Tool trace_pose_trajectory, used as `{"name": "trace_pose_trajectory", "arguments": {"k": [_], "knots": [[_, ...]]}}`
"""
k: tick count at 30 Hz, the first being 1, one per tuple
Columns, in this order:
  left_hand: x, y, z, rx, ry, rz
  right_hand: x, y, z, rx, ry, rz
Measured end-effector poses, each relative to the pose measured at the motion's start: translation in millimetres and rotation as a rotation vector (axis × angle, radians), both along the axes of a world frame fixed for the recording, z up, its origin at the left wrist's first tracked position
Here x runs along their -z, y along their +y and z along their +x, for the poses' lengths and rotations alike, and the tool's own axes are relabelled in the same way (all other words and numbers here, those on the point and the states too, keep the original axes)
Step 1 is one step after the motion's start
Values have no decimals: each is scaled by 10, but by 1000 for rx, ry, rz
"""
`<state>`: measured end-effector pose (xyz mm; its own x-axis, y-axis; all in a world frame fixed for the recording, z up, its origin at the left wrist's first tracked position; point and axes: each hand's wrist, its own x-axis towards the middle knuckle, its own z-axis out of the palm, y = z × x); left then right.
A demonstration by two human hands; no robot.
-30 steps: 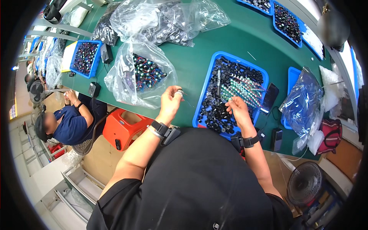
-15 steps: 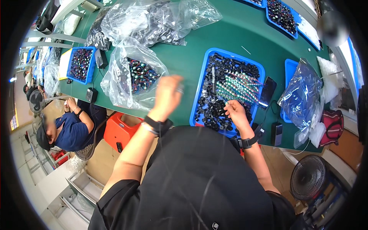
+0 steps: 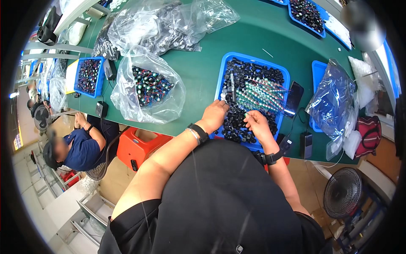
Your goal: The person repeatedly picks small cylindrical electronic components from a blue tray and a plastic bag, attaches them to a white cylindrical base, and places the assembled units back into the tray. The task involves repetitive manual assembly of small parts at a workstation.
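Note:
A blue tray (image 3: 288, 89) stands before me, filled with small black plastic caps (image 3: 237, 134). On the caps lies a bundle of small green-and-white round parts with thin wires (image 3: 263, 94), beside a dark marker-like stick (image 3: 232, 86). My left hand (image 3: 215, 115) reaches over the tray's left edge, its fingers bent together at the caps; whatever they hold is hidden. Above the tray's near part, my right hand (image 3: 257, 123) pinches a small pale-green part at its fingertips. Left of the tray, an open clear plastic bag (image 3: 169, 111) holds a heap of wired round parts (image 3: 150, 86).
Large plastic bags of parts (image 3: 156, 27) lie at the back left. A phone (image 3: 294, 98) and a small black device (image 3: 305, 145) are right of the tray, near another bag-covered blue tray (image 3: 317, 70). A co-worker (image 3: 84, 146) sits at left by a red stool (image 3: 137, 148).
My left hand has moved right, from beside the clear bag to the caps in the tray. My right hand stays nearly in place, still pinching the small part. The view has shifted slightly.

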<state>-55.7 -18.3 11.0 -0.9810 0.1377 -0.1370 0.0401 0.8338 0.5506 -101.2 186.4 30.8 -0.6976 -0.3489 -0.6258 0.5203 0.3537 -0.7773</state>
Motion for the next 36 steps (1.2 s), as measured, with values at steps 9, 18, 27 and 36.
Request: {"name": "trace_pose_trajectory", "arguments": {"k": [9, 18, 27, 36], "knots": [[-534, -8, -135, -362, -360, 864, -411, -214, -113, 22, -133, -265], [-729, -50, -91, -354, -468, 1037, -477, -222, -185, -36, -112, -420], [-806, -60, -62, -373, -451, 1102, -540, -257, -179, -9, -6, -394], [-797, -92, -13, -290, -472, 1095, -572, -289, -147, -55, 63, -337]]}}
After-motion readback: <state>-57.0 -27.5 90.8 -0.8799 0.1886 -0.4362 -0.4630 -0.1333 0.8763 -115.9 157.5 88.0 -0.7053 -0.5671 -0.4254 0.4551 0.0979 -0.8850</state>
